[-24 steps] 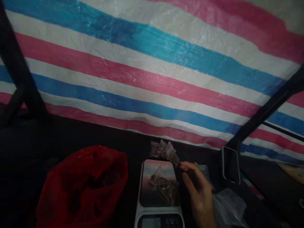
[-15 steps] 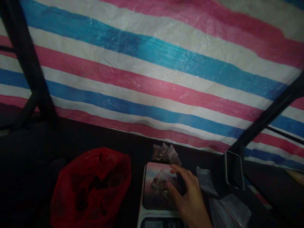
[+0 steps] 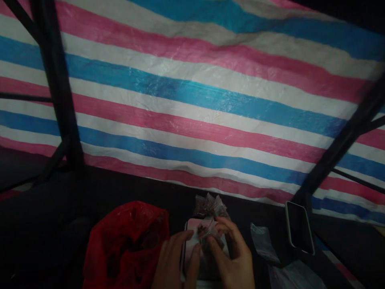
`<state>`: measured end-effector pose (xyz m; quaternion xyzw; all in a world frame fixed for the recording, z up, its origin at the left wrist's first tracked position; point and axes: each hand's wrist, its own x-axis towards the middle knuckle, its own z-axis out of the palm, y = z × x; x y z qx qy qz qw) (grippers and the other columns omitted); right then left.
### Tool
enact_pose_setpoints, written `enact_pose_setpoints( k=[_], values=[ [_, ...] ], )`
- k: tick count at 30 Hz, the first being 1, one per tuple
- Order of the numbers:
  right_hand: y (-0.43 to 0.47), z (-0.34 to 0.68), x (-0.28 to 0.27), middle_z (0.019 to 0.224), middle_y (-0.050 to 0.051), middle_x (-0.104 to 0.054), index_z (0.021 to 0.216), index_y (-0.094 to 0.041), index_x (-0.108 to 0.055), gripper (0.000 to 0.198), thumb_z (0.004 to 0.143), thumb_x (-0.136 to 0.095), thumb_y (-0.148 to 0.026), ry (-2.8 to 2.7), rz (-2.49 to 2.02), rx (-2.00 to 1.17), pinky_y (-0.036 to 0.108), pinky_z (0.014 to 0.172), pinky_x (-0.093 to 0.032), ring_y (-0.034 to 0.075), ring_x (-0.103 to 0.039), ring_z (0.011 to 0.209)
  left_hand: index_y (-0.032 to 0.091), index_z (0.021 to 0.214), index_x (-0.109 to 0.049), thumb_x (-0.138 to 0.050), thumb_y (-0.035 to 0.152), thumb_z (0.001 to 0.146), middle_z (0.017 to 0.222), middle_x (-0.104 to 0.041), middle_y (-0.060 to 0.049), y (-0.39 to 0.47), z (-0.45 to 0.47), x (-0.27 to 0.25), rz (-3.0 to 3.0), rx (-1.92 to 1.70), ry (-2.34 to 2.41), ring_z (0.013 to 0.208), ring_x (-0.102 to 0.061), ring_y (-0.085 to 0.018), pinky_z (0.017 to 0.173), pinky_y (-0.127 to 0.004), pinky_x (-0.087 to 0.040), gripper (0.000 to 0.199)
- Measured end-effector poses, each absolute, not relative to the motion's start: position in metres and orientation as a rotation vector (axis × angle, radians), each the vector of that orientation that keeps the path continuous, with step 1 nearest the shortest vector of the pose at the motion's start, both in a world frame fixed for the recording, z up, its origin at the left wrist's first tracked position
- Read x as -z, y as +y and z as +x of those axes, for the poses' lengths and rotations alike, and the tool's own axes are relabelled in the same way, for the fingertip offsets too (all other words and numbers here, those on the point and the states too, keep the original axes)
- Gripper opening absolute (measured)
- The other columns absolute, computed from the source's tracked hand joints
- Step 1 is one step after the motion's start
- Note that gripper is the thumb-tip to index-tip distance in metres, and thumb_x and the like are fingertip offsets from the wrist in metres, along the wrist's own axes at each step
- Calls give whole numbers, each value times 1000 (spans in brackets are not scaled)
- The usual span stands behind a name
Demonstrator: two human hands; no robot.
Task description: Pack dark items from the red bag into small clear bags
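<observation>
The right hand (image 3: 234, 259) pinches a small bag (image 3: 207, 225) above the scale (image 3: 189, 252) — the left hand (image 3: 174, 261), thumb and fingers apart, is just beside it.

A red bag (image 3: 98, 247) crowds the left hand (image 3: 171, 263); 1 gap separates right hand (image 3: 236, 261) and clear pouch (image 3: 264, 243).

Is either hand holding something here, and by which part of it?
The right hand pinches a small clear bag by its right side; whether the left hand touches it cannot be told.
</observation>
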<state>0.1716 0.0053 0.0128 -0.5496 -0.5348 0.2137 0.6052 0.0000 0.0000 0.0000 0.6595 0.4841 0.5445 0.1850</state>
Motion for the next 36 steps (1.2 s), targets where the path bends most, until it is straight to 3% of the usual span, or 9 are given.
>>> enact_pose_setpoints(
  k=[5, 8, 10, 12, 15, 21, 27, 32, 36],
  values=[
    [3, 153, -8, 99, 2, -78, 125, -26, -76, 47, 81, -85, -35, -1169, -1146, -550, 33, 95, -58, 23, -73, 95, 30, 112, -78, -54, 43, 104, 112, -83, -4, 8, -5, 2, 1846, -1616, 1324, 104, -79, -21, 91, -31, -66, 28],
    [3, 151, -8, 94, 2, -77, 131, -27, -74, 51, 83, -84, -43, -1132, -1042, -597, 33, 94, -57, 23, -72, 91, 32, 108, -79, -59, 43, 103, 107, -83, -1, 11, -9, 4, 1841, -1680, 1313, 99, -79, -19, 89, -27, -65, 24],
    [3, 154, -9, 96, 4, -79, 122, -26, -77, 44, 87, -79, -53, -1154, -1027, -637, 31, 85, -58, 24, -73, 90, 33, 108, -80, -61, 43, 102, 106, -83, -1, 13, -11, 5, 1877, -1704, 1280, 98, -79, -18, 89, -26, -65, 22],
    [3, 158, -12, 91, 5, -79, 102, -24, -81, 36, 90, -73, -58, -1173, -1067, -613, 28, 77, -57, 23, -73, 85, 33, 106, -80, -61, 44, 101, 106, -83, -1, 15, -11, 6, 1887, -1724, 1279, 99, -77, -19, 90, -27, -64, 22],
    [0, 162, -19, 80, 3, -76, 82, -24, -77, 33, 93, -69, -54, -1255, -1149, -567, 26, 71, -54, 21, -71, 76, 31, 102, -80, -61, 50, 100, 110, -82, -3, 15, -8, 7, 1780, -1712, 1304, 104, -76, -21, 95, -29, -63, 27],
    [-9, 163, -24, 79, 1, -74, 77, -26, -72, 28, 96, -62, -45, -1256, -1182, -488, 26, 74, -49, 21, -67, 79, 26, 93, -77, -57, 55, 100, 91, -81, -3, 13, 7, 11, 1688, -1610, 1317, 79, -78, -19, 76, -26, -64, 36],
    [-7, 163, -20, 84, 1, -76, 85, -29, -74, 31, 100, -55, -49, -1234, -1210, -427, 28, 75, -48, 22, -67, 81, 24, 107, -79, -64, 62, 94, 106, -85, -7, 16, 15, 11, 1690, -1566, 1269, 95, -82, -24, 81, -29, -67, 43],
    [-2, 158, -17, 82, 1, -74, 90, -28, -75, 28, 96, -61, -51, -1208, -1203, -475, 26, 73, -50, 21, -65, 78, 26, 92, -81, -68, 62, 93, 97, -82, -6, 18, 10, 5, 1729, -1568, 1209, 87, -80, -22, 79, -26, -65, 38],
    [1, 149, -15, 76, -1, -70, 83, -26, -73, 24, 94, -66, -46, -1231, -1132, -489, 24, 68, -49, 18, -61, 72, 27, 90, -81, -68, 59, 94, 97, -82, -5, 18, 4, 2, 1718, -1580, 1208, 88, -80, -21, 81, -25, -65, 34]
  ],
)
